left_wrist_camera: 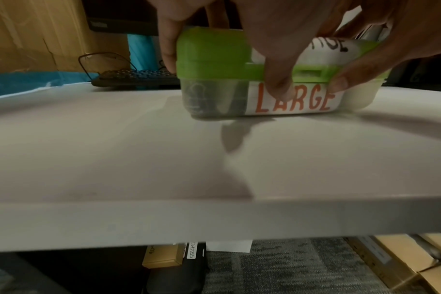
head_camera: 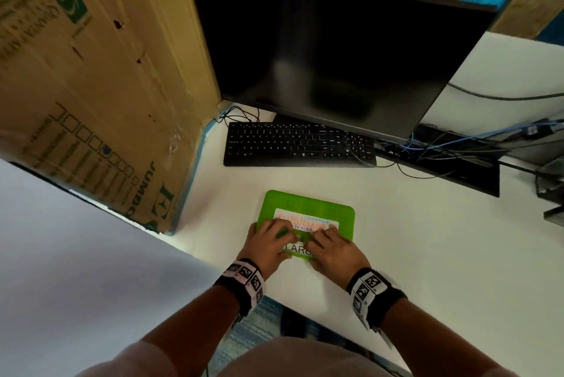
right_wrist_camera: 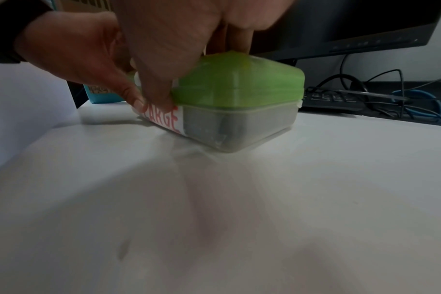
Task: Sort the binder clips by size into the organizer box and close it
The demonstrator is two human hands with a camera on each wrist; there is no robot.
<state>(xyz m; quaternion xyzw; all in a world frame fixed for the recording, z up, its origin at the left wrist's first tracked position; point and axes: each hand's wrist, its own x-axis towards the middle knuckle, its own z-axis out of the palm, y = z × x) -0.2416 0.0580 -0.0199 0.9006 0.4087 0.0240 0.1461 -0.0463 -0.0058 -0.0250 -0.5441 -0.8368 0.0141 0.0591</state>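
Observation:
The organizer box (head_camera: 306, 204) has a green lid and a translucent base and sits on the white desk (head_camera: 427, 254) with its lid down. A white label on the front reads LARGE (left_wrist_camera: 293, 101). My left hand (head_camera: 268, 241) grips the box's near left edge, fingers on the lid and thumb (left_wrist_camera: 280, 83) on the front latch. My right hand (head_camera: 332, 250) grips the near right part in the same way, its thumb (right_wrist_camera: 161, 95) beside the left thumb. Dark binder clips (left_wrist_camera: 209, 99) show dimly through the base (right_wrist_camera: 237, 125).
A black keyboard (head_camera: 299, 143) and a dark monitor (head_camera: 335, 50) stand behind the box. A large cardboard carton (head_camera: 91, 86) rises at the left. Tangled cables (head_camera: 457, 147) lie at the right. The desk's front edge (left_wrist_camera: 214, 216) is close below my wrists.

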